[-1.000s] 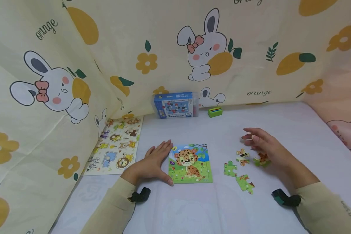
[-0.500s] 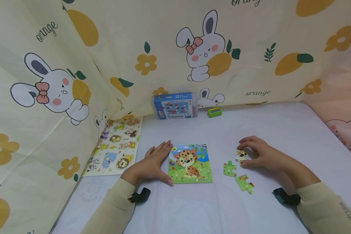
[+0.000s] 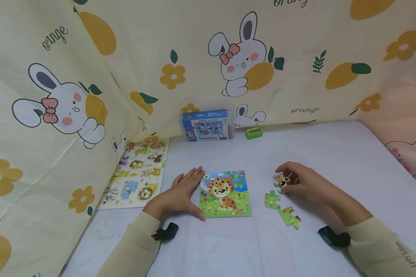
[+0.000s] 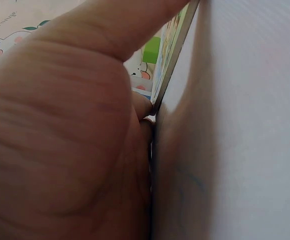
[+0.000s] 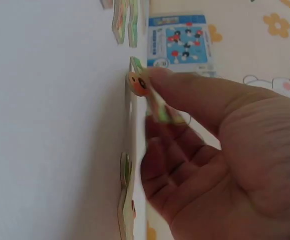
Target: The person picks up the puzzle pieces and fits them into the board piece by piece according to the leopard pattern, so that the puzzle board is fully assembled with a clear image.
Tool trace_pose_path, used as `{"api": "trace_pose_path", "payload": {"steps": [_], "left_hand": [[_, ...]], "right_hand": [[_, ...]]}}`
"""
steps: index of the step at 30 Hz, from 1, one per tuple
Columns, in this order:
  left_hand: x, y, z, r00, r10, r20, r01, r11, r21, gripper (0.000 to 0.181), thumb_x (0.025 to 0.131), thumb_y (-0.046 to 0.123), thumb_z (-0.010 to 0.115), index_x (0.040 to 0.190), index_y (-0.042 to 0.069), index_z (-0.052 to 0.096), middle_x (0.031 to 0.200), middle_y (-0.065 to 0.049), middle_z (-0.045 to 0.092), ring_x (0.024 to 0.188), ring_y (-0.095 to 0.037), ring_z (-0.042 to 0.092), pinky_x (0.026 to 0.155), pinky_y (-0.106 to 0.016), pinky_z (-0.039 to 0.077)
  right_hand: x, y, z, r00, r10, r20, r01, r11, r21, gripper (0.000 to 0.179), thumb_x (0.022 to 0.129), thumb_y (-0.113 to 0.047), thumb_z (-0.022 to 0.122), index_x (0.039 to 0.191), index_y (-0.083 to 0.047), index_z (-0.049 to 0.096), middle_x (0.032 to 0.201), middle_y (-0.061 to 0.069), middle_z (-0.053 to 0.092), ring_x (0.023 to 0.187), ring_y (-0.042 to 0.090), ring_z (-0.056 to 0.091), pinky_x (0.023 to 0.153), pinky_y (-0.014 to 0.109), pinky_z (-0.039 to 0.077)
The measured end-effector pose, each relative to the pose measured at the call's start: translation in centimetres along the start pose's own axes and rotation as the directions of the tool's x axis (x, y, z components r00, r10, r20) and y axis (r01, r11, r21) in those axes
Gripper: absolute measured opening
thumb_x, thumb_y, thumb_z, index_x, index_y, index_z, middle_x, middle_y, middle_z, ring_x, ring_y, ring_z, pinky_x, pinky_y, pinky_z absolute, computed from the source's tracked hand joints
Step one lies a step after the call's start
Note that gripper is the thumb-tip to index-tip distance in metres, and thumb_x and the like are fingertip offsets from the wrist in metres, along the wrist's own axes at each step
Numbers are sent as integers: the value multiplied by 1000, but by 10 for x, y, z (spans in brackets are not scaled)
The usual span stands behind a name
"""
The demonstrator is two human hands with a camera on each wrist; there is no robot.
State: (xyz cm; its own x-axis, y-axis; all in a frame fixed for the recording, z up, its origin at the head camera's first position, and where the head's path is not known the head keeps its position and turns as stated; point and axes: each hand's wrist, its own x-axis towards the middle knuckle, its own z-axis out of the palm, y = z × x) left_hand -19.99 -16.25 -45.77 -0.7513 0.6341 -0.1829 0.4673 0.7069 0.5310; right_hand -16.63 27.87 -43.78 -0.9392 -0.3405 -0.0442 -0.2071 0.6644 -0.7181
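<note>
A square leopard puzzle board lies flat in the middle of the table. My left hand rests along its left side, fingers straight and thumb at the lower left corner; in the left wrist view the board's edge shows beyond the thumb. Between thumb and fingers, my right hand pinches a jigsaw piece with part of a face on it, tilted up in the right wrist view. Two green jigsaw pieces, one nearer the board and one lower, lie close by. Another piece shows low in the right wrist view.
An animal picture board leans at the left by the patterned cloth wall. At the back stand a blue box in clear packaging and a small green block with coloured stripes.
My right hand came down and left from above the loose pieces, pinched the piece with the face and tilted it up, shifting slightly left. The left hand and the board have stayed put.
</note>
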Motion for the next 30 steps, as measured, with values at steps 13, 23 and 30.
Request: {"api": "trace_pose_path", "payload": {"steps": [13, 23, 30], "left_hand": [[0, 2, -2, 1000, -4, -2, 4, 1000, 4, 152, 66, 69, 98, 176, 11, 10, 182, -1, 0, 165, -21, -7, 129, -53, -7], [0, 1, -1, 1000, 9, -11, -9, 1000, -2, 152, 65, 67, 99, 176, 8, 12, 182, -4, 2, 166, -24, -6, 129, -56, -8], [0, 1, -1, 1000, -4, -4, 4, 1000, 10, 153, 65, 69, 98, 176, 11, 9, 182, -1, -1, 165, -22, -7, 129, -54, -8]], "right_hand": [[1, -32, 20, 992, -21, -124, 38, 990, 138, 32, 101, -18, 82, 131, -10, 76, 96, 2, 67, 87, 27, 60, 67, 28, 53], [9, -56, 51, 998, -65, -12, 66, 968, 244, 31, 106, -11, 73, 137, -8, 74, 98, 3, 68, 86, 26, 61, 67, 29, 54], [25, -68, 73, 996, -88, 1, 85, 963, 256, 29, 105, -9, 73, 134, -8, 75, 95, 3, 67, 82, 25, 62, 65, 31, 56]]}}
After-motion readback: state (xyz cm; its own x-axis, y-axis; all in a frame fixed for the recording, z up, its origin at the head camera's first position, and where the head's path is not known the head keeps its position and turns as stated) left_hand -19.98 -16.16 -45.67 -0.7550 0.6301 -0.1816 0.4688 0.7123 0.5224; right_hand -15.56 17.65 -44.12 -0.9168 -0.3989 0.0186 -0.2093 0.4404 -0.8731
